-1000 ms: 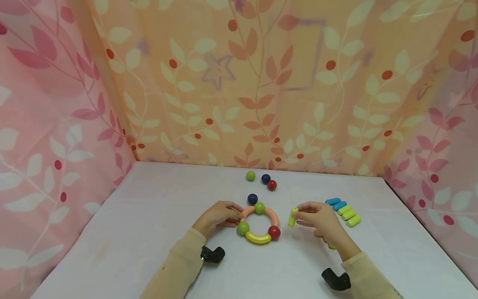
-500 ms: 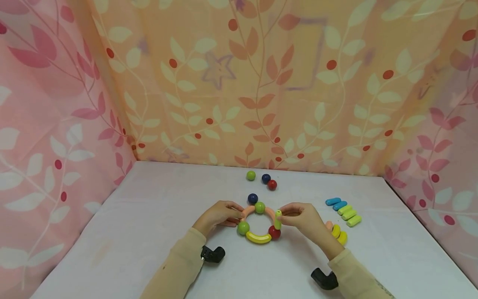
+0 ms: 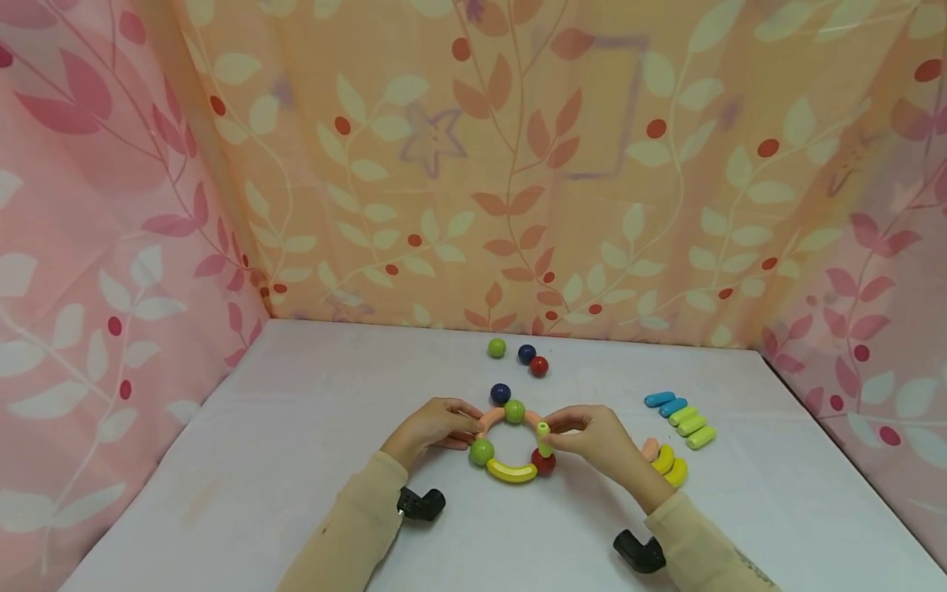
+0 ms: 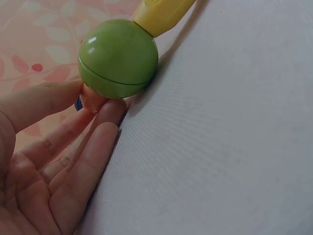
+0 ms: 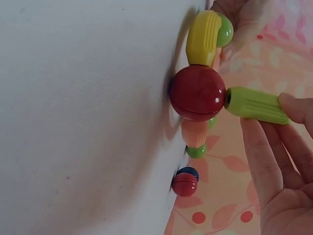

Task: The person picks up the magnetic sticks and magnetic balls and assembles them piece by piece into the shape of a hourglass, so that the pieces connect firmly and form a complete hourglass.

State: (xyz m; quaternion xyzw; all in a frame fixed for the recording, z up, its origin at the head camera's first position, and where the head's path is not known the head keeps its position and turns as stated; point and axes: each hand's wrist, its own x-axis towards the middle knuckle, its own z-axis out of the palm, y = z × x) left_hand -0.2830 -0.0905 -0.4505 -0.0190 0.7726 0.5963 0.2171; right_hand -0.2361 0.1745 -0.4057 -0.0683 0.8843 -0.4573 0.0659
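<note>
Left hand (image 3: 442, 425) pinches a peach arc (image 3: 491, 419) of the ring (image 3: 512, 472), apparently steadying it, well in from the back edge of the tabletop (image 3: 333, 374); right hand (image 3: 593, 433) pinches a green rod (image 5: 257, 105) near-upright atop the red ball (image 5: 198, 93), presumably to align them.

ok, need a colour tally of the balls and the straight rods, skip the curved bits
Green balls: 3
Navy balls: 2
Red balls: 2
Lime rods: 4
Light blue rods: 2
Total: 13
</note>
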